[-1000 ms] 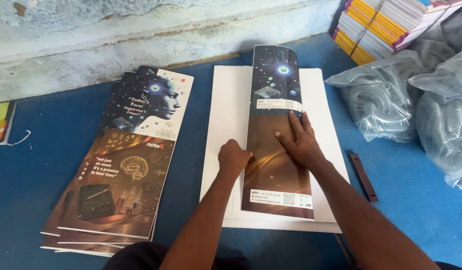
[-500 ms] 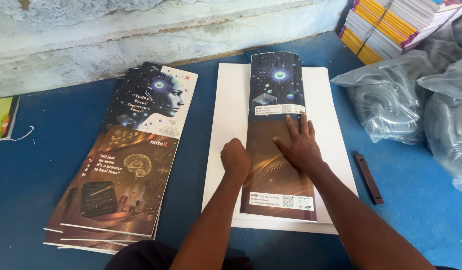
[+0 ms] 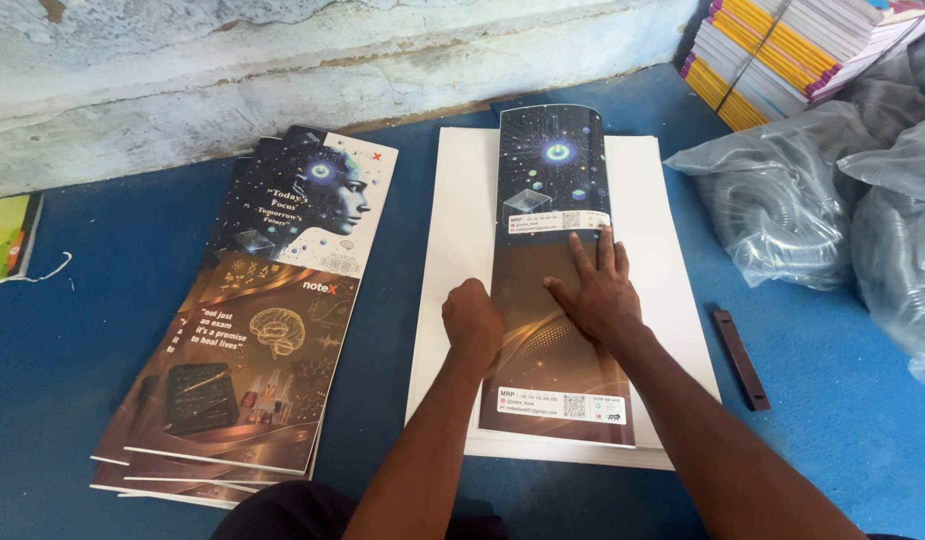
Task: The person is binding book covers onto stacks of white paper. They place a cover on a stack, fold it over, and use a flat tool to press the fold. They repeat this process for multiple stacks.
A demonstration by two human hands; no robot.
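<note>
Head view, one moment. Landmark: white sheets [image 3: 453, 260], a flat stack on the blue floor [image 3: 103, 330]. On top of the sheets, right of their middle, lies a printed cover [image 3: 553, 370], folded lengthwise; its far end curls up slightly and is not pressed flat. Right hand [image 3: 598, 295] lies palm down on the cover, fingers spread and flat, holding nothing, pressing the middle of the fold. Left hand [image 3: 473, 322] is curled into a fist, knuckles on the cover's left edge where it meets the sheets; no thing visible inside the fist. Judgement: the fold is made and the crease is partly pressed. The near half looks flat, the far end not yet. Left of the sheets, apart from them: a fanned pile of covers [image 3: 253, 330], open and flat, apparently unfolded, so most of the lot looks left to do. Right of the sheets: a dark bar [image 3: 740, 358] on the floor, then grey plastic bags [image 3: 833, 210]. Beyond the sheets, to the right: stacked notebooks [image 3: 773, 50].
</note>
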